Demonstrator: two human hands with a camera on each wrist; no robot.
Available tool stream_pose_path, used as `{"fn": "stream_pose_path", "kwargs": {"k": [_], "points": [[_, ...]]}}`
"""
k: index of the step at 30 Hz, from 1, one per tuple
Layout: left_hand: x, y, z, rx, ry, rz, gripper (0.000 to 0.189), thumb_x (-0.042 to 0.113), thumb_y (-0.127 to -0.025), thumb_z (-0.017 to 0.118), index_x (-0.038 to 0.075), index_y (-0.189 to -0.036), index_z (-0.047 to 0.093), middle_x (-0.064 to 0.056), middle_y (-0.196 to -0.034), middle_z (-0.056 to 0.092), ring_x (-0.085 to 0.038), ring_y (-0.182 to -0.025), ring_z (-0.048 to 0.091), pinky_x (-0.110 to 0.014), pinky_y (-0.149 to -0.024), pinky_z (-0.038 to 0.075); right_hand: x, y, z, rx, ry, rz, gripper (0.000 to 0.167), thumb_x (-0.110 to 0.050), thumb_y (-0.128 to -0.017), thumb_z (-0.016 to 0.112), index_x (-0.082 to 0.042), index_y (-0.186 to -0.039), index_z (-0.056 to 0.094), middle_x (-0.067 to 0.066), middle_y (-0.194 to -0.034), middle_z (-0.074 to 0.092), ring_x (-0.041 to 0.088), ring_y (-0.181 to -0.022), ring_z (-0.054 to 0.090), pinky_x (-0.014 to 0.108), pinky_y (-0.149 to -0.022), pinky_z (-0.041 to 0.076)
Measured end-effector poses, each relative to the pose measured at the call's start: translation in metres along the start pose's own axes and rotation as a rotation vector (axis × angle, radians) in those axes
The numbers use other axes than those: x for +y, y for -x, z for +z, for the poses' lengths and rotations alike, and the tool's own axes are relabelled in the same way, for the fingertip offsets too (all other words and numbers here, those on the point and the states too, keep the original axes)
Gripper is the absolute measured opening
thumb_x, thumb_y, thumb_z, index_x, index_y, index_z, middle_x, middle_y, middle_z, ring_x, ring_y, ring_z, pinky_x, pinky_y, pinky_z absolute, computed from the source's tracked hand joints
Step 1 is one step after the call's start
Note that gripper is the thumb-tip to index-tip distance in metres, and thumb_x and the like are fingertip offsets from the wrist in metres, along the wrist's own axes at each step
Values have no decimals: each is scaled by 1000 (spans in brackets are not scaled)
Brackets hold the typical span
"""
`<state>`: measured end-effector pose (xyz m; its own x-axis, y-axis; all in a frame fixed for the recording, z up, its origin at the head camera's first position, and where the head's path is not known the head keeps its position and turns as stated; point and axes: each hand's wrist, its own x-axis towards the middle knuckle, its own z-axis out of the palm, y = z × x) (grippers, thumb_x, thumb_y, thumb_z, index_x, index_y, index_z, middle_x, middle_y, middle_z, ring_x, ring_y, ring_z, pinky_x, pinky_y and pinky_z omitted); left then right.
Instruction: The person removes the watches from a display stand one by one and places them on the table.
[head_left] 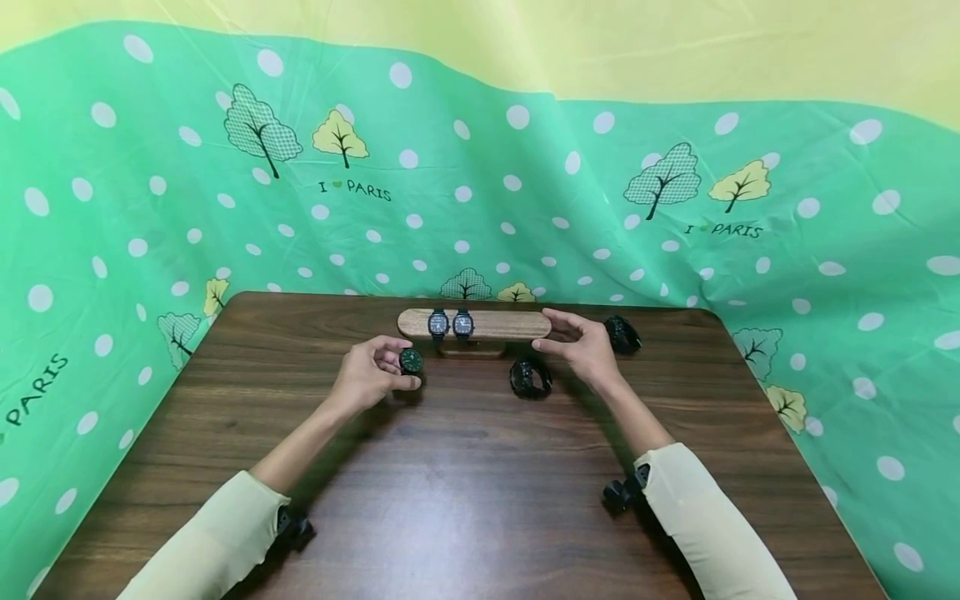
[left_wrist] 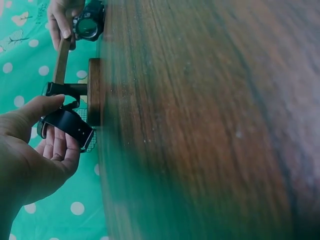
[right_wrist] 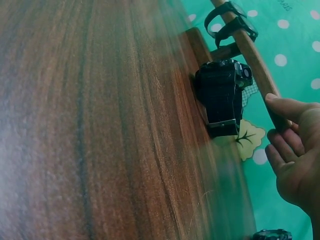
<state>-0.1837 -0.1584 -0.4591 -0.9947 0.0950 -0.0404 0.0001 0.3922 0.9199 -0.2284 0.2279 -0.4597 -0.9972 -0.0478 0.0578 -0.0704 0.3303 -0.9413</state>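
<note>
My left hand [head_left: 365, 375] pinches a dark wristwatch [head_left: 410, 361] with a green-looking face, just off the left end of a wooden watch stand [head_left: 506, 324]. In the left wrist view its black strap [left_wrist: 70, 122] forms a loop near the thumb and fingertips. My right hand [head_left: 585, 346] grips the right end of the stand's bar between thumb and fingers. Two watches, one [head_left: 438, 324] left of the other [head_left: 462, 323], are strapped round the bar left of its middle. The stand's base [left_wrist: 94, 92] rests on the table.
A black watch [head_left: 530, 379] stands on the brown wooden table [head_left: 480, 467] in front of the bar, near my right hand. Another black watch [head_left: 622, 334] lies right of that hand. Behind the table's back edge hangs a green dotted cloth [head_left: 510, 200].
</note>
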Motion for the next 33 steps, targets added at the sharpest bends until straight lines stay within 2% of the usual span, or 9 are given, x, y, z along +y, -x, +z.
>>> {"fn": "stream_pose_path", "kwargs": {"k": [10, 22, 33], "points": [[6, -4, 6, -7, 37, 8, 66, 4, -75, 102, -1, -135, 75, -6, -99, 75, -12, -85, 68, -17, -75, 60, -1, 1, -1, -9, -4, -8, 66, -11, -94, 93, -10, -155, 68, 23, -151, 73, 43, -140, 71, 11, -93, 62], [8, -7, 11, -5, 75, -21, 66, 1, -75, 102, 1, -136, 76, -5, -98, 74, -12, -85, 69, -18, -74, 60, 1, -1, 1, -3, 9, -13, 66, -12, -95, 93, -9, -156, 68, 22, -151, 73, 35, -137, 74, 14, -95, 63], [11, -8, 20, 3, 31, -77, 64, 6, -73, 105, 9, -132, 80, -9, -106, 79, -20, -98, 73, -24, -78, 60, 0, 0, 0, -10, 7, -2, 68, -11, -95, 93, -6, -157, 66, 22, -151, 73, 41, -140, 71, 13, -91, 63]]}}
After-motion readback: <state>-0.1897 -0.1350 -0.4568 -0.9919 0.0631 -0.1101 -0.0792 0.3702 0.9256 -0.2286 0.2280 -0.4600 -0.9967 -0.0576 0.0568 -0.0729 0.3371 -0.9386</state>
